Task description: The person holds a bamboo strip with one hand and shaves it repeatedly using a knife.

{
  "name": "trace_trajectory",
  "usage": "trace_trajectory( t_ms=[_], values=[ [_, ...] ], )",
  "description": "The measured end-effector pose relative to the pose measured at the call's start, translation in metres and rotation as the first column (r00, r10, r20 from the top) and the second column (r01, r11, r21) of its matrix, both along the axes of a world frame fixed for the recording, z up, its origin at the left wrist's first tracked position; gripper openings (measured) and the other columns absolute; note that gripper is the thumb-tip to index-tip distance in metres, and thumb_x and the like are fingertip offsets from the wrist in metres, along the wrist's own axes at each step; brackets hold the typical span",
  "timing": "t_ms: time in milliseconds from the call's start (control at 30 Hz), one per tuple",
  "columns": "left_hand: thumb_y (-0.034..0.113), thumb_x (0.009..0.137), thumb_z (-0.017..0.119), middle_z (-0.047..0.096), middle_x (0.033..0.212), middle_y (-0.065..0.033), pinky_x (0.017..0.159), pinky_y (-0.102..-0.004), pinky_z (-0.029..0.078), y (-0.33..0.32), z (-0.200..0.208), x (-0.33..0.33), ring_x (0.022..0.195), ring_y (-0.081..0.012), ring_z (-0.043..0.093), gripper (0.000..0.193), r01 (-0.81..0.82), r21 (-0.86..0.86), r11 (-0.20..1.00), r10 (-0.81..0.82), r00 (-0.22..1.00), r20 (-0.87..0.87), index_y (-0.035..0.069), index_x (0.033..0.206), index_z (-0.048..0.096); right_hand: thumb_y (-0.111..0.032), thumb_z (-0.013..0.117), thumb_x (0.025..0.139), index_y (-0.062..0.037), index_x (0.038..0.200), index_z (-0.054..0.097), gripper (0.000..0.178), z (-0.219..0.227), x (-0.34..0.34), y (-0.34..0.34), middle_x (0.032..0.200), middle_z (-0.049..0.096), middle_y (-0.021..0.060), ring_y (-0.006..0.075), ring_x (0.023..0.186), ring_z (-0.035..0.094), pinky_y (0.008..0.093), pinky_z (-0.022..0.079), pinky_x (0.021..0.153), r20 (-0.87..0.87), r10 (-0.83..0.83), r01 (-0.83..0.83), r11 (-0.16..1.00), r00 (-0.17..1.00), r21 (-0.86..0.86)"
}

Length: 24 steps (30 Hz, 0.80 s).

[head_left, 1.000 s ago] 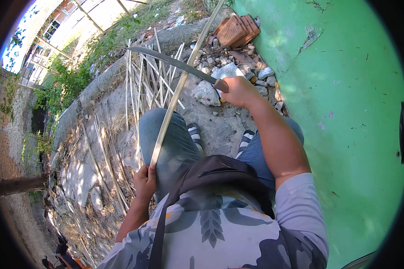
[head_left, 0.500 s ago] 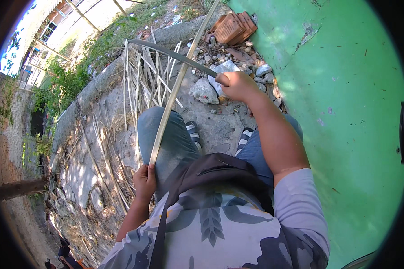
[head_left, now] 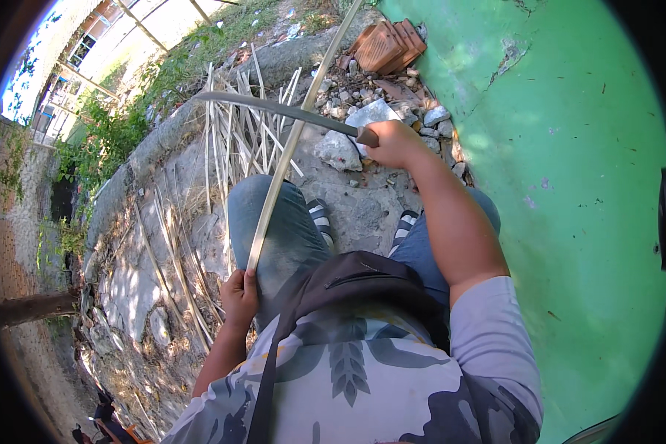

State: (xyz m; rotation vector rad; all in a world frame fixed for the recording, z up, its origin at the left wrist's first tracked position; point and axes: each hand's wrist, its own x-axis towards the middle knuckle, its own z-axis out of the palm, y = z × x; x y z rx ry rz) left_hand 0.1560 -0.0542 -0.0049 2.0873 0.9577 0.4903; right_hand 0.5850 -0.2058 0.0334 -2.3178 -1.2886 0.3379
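Filling the R side, a green-painted surface [head_left: 570, 244] borders rough stony ground [head_left: 129, 296] on the L. Person's patterned shirt [head_left: 377, 399] takes up the bottom ctr, w/ bent legs in jeans [head_left: 296, 229] beyond it & a dark waist bag [head_left: 370, 292] btwn.

Past the L knee, a heap of loose strips [head_left: 235, 137] lies crisscross on the ground; more thin strips [head_left: 176, 248] run along the ground L of the L thigh.

Main thing: one long pale slat (bamboo, by the look) [head_left: 272, 196]. Near end is at the L hand; long axis runs up & slightly R, over the L thigh in view, far end cut off by the top edge.

Next in size, a machete [head_left: 274, 108]: long axis roughly crosswise, tip to the L over the heap, edge-on detail too fine to read. It crosses the slat in view, well up from the L hand & just L of the R hand; can't tell if blade & slat touch. So R hand is nearer the crossing, L hand nearer the slat's low end.

Stack of terracotta tiles [head_left: 387, 48] & a pale rock [head_left: 338, 152] sit beyond the R hand.

R hand [head_left: 392, 144]: fingers wrapped round the machete's handle. L hand [head_left: 239, 297]: fingers closed on the slat, thumb along it. Smallest: striped sandals [head_left: 320, 220] btwn the knees.
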Motion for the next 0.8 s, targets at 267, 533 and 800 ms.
trace_trajectory(
  t_ms=[267,533,800],
  values=[
    [0.027,0.102,0.059,0.043,0.056,0.0017,0.049,-0.0293,0.031,0.0,0.0,0.0,0.055,-0.0066,0.037,0.041,0.011,0.013,1.0,-0.011,1.0,0.025,0.002,0.07,0.052,-0.024,0.072,0.08,-0.0088,0.089,0.068,0.018,0.0,-0.018,0.001,0.078,0.068,0.0163,0.0375,0.075,0.067,0.0446,0.052,0.068,-0.026,0.057,-0.048,0.965,0.998,0.258],
    [0.026,0.102,0.059,0.045,0.056,0.0025,0.05,-0.0288,0.032,-0.002,0.001,0.001,0.056,-0.0063,0.038,0.039,0.011,-0.036,0.999,-0.009,0.997,0.07,0.002,0.072,0.055,-0.025,0.069,0.078,-0.0108,0.094,0.069,0.021,0.004,-0.006,0.003,0.084,0.07,0.0165,0.0375,0.084,0.069,0.047,0.054,0.075,0.199,0.167,-0.168,0.986,0.966,-0.012],
    [0.025,0.102,0.058,0.043,0.056,0.0017,0.05,-0.0295,0.031,-0.003,0.005,0.001,0.055,-0.0068,0.037,0.039,0.002,0.045,0.999,-0.002,1.0,-0.003,0.001,0.072,0.054,-0.027,0.065,0.082,-0.0094,0.091,0.069,0.021,0.012,-0.006,0.0,0.087,0.07,0.0177,0.0393,0.085,0.067,0.0459,0.053,0.077,-0.171,-0.067,0.089,0.988,0.983,0.123]
  ],
)
